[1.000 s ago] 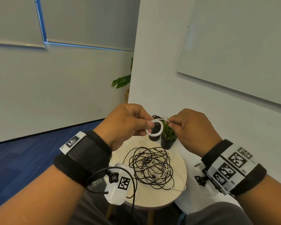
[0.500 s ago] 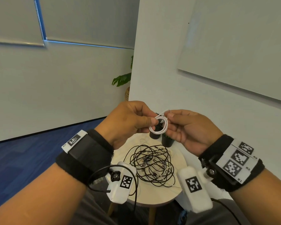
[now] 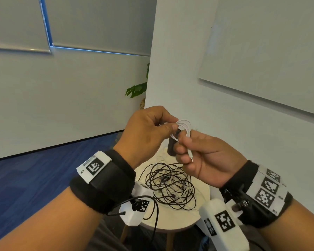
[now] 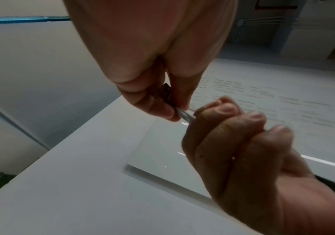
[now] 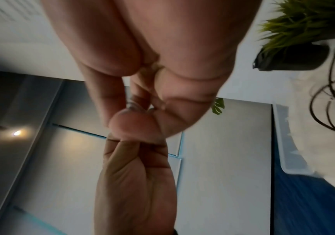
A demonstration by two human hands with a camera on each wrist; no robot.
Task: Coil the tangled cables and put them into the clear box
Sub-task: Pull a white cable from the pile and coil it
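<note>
A small coil of white cable [image 3: 185,128] hangs in the air above the round table [image 3: 203,217]. My left hand [image 3: 168,126] pinches the coil's left side between thumb and fingers. My right hand [image 3: 186,142], palm up, grips the coil's lower right; the cable's plug end [image 3: 190,154] lies across its fingers. In the left wrist view the left hand [image 4: 177,111] and the right hand [image 4: 200,114] meet on the thin cable [image 4: 185,115]. A tangle of black and white cables [image 3: 170,185] lies on the table below. No clear box shows in the head view.
A dark cylinder [image 3: 171,147] stands at the table's back edge behind the hands. A potted green plant [image 5: 297,31] and a clear tray edge [image 5: 289,152] appear in the right wrist view. White walls stand right and behind; blue carpet [image 3: 25,178] lies left.
Both hands have risen a little with the white coil. The right hand has turned palm up, and the plug end now lies across its fingers.
</note>
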